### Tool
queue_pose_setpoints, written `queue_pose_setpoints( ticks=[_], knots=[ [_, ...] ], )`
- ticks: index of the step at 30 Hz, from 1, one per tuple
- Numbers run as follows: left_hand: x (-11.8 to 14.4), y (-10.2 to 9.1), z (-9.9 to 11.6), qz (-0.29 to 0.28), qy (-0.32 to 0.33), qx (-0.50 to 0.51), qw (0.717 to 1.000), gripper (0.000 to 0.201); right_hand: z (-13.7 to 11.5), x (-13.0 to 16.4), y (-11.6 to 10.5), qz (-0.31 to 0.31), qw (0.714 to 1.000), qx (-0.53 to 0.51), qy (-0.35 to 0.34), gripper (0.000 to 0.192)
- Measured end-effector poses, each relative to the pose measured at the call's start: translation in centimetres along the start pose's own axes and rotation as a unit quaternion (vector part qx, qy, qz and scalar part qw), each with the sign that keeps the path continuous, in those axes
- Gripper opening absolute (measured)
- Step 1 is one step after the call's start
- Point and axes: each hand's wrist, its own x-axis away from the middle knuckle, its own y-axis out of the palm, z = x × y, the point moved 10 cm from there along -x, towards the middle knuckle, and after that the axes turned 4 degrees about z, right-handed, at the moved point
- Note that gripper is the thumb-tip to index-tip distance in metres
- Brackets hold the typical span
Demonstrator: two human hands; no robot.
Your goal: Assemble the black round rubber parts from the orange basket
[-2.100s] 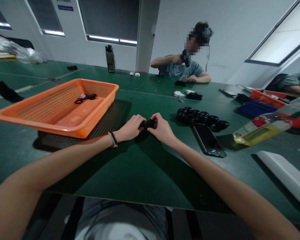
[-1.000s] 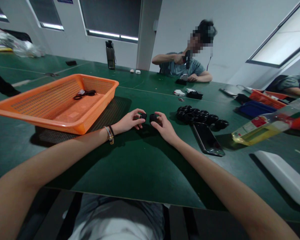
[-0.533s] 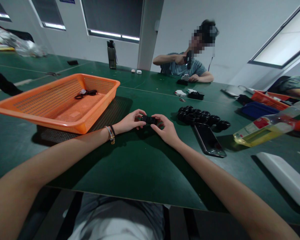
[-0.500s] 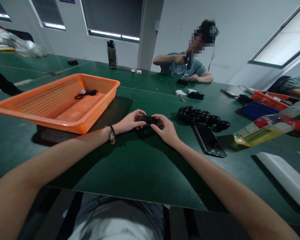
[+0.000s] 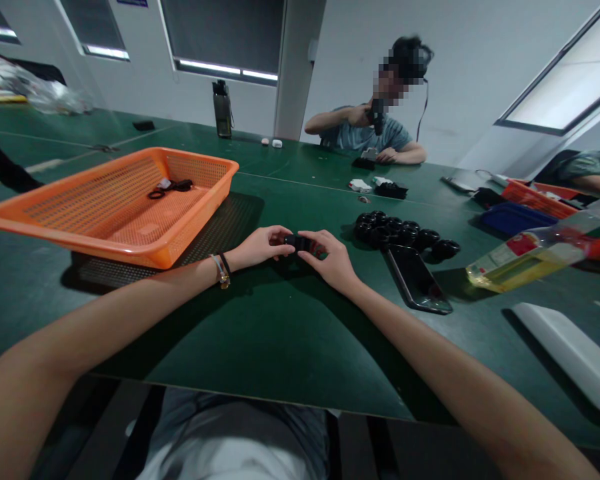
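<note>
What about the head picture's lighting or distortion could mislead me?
In the head view, the small black rounded piece between the left hand and right hand blends into shadow, hiding detail; head view too, the orange perforated plastic basket casts a speckled shadow; at the head view's right edge, the clear plastic bottle looks stretched, perhaps by the lens.

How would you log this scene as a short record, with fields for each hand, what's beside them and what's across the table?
Left hand: pinching one end of a small black piece
Right hand: holding the other end
Piece detail: too small to tell whether one part or two together
Right side: black rounded parts, phone, bottle with yellow liquid, white object
Left side: orange basket with a dark cable-like item
Across: person holding a dark tool
Surface: green table
</note>
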Motion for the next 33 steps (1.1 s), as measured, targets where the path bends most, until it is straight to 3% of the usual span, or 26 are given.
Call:
queue_pose_setpoints(
  ticks=[10, 21, 26, 33],
  knots=[
    [0.2, -0.2, -0.2, 0.021, -0.022, 0.085, 0.996, 0.034, 0.5, 0.0, 0.5, -0.017, 1.0, -0.008, -0.005, 0.037],
    [0.3, -0.5, -0.4, 0.037, -0.038, 0.065, 0.996, 0.038, 0.9, 0.0, 1.4, -0.06, 0.998, -0.011, 0.012, 0.041],
    [0.2, -0.8, -0.8, 0.056, -0.052, 0.061, 0.995, 0.042, 1.4, 0.0, 1.0, -0.031, 0.999, -0.016, 0.026, 0.041],
    [0.1, -0.8, -0.7, 0.053, -0.04, 0.072, 0.995, 0.039, 1.5, 0.0, 0.6, -0.013, 0.999, -0.027, 0.037, 0.025]
  ],
)
